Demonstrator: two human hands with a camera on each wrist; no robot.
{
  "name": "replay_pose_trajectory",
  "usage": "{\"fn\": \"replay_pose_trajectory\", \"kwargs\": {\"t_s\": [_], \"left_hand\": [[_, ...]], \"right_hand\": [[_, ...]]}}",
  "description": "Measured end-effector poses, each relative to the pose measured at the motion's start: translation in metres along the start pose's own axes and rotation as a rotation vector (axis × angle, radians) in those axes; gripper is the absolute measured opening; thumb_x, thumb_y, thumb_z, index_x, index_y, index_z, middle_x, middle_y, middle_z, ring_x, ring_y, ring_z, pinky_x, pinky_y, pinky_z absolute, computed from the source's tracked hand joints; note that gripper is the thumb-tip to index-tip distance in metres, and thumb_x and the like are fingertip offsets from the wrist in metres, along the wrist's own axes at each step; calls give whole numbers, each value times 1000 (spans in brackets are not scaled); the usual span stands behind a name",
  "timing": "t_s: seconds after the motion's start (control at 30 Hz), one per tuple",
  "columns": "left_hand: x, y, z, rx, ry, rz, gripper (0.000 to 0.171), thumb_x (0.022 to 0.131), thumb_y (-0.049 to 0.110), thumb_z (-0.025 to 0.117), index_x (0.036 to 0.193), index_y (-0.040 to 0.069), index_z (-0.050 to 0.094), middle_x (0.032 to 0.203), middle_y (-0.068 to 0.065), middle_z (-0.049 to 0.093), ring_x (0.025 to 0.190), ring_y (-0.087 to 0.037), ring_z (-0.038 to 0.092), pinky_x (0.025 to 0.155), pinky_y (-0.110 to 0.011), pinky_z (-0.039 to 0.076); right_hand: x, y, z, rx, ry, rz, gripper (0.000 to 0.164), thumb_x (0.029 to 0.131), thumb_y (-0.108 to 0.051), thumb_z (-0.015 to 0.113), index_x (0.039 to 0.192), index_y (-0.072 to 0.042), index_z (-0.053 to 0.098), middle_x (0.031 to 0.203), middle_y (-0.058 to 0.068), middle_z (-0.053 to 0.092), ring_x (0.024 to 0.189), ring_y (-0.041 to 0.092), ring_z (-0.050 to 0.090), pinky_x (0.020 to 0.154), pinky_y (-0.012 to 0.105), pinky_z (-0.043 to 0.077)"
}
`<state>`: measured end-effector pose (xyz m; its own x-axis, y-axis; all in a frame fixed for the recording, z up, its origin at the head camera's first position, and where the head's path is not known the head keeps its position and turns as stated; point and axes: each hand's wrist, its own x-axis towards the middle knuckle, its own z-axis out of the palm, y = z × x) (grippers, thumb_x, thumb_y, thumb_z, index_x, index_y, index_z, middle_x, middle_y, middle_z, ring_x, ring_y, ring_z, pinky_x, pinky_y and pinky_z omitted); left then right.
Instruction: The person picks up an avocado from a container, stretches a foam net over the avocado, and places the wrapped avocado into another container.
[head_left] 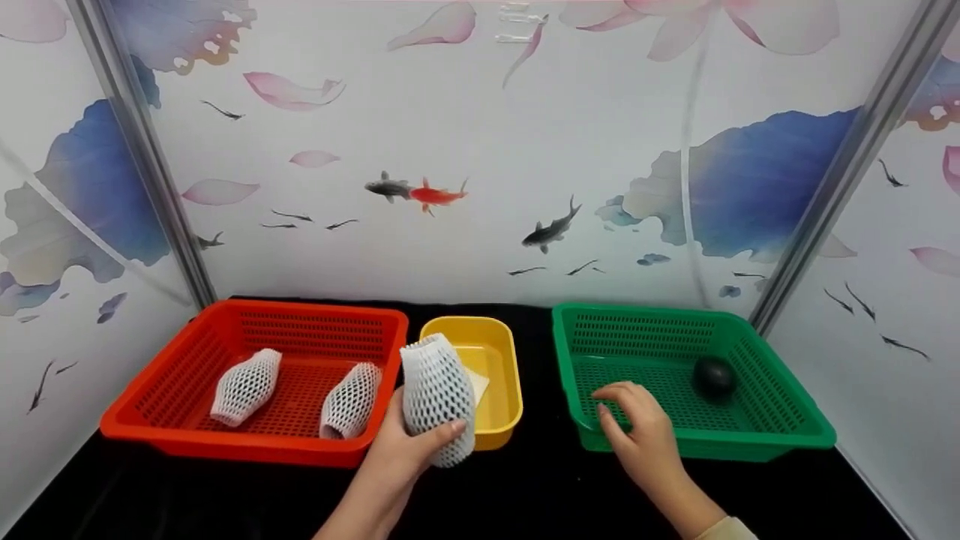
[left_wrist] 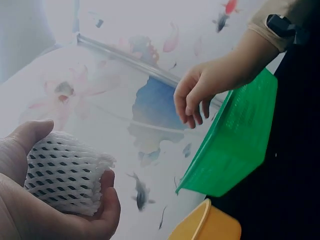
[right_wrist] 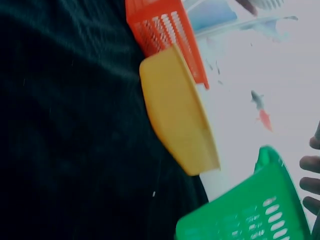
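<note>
Back wall (head_left: 480, 135): rises behind everything, printed with fish, petals and blue leaves; probably meant as a screen.
Black cloth (head_left: 540, 495): spreads under all three containers, perhaps chosen for contrast.
Red basket (head_left: 255, 446): sits at the left, apparently placed for easy reach from that side.
Green basket (head_left: 750, 442): sits opposite, likely for the other reach. In the right wrist view, shows only slotted outer wall, none of the contents.
Yellow tub (head_left: 496, 375): stands between the two, nearer the red, perhaps to serve either side. Shows a solid outer side in the right wrist view.
Left hand (head_left: 405, 448): wraps thumb and fingers round the held foam net (head_left: 439, 390) (a light grip, by the look of it), probably to avoid crushing soft mesh. Shows fingertips curling round the far side only in the left wrist view.
Right hand (head_left: 645, 431): hovers by the green rim's near-left corner, fingers loosely bent, thumb apart, pinching nothing. Wears a dark device (left_wrist: 280, 26) at the cuff (left_wrist: 262, 27), visible only from the left wrist.
Held foam net: leans slightly before the tub's left side; shows dark gaps up close, perhaps from something inside.
Two netted pieces (head_left: 247, 388): lie apart in the red basket, likely spaced to avoid rubbing.
Black ball (head_left: 714, 376): rests bare toward the green basket's right end, visible only from the head.
White slip (head_left: 477, 386): lies in the tub, partly hidden; purpose unclear.
</note>
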<state>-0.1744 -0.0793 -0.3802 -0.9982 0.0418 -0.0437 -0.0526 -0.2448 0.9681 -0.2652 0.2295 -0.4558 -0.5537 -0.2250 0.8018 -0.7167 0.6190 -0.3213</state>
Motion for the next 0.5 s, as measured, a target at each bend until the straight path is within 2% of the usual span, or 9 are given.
{"fn": "replay_pose_trajectory", "kwargs": {"t_s": [0.23,0.4,0.5], "left_hand": [[1,3,-21,18,76,0,104,81,10,76,156,12,4,147,-25,27,128,-41,39,103,-52,38],[1,6,-36,73,143,-12,101,81,11,77,154,8,7,146,-26,28,130,-43,37,104,-54,35],[1,7,-44,104,168,-27,101,81,14,77,154,7,7,145,-26,28,129,-43,37,104,-55,35]], "right_hand": [[-3,10,5,-116,-74,104,14,87,-6,70,94,-19,70,90,-10,66,87,8,59,72,35,51],[-3,9,8,-190,-158,171,5,91,-18,69,90,-22,71,86,-16,63,82,8,61,69,35,52],[-4,8,10,-264,-206,180,6,92,-27,69,87,-26,71,82,-17,62,74,5,60,63,32,51]]}}
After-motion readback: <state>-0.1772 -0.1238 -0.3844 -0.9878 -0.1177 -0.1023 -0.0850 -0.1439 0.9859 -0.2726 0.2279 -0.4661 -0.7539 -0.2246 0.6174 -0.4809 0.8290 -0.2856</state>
